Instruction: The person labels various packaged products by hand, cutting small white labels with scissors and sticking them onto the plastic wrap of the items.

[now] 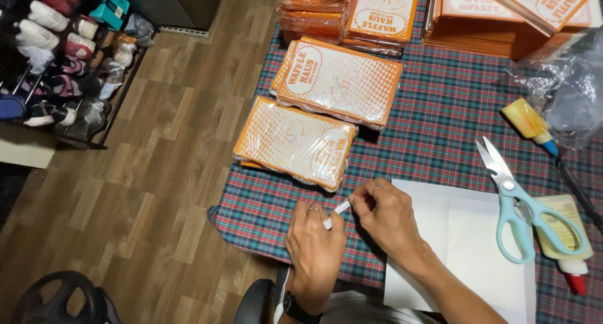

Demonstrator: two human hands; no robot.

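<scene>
Both my hands pinch one small white strip (pixel 336 212) over near edge of plaid tablecloth (pixel 433 129): left hand (pixel 314 245) grips near end, right hand (pixel 386 214) far end. White paper sheet (pixel 465 236) just right; wrapped orange packs (pixel 295 142) beyond.

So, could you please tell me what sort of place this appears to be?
Probably a home used for packing work: a shoe rack stands on the wood-pattern floor, and a plaid-covered table holds wrapped orange packet stacks, scissors and glue.

We see a red, green and navy plaid cloth (pixel 433 120); orange, white-dotted packets (pixel 295 142); pale turquoise-handled scissors (pixel 524 211); white paper (pixel 465 236); brown wood-grain floor (pixel 157 173).
</scene>
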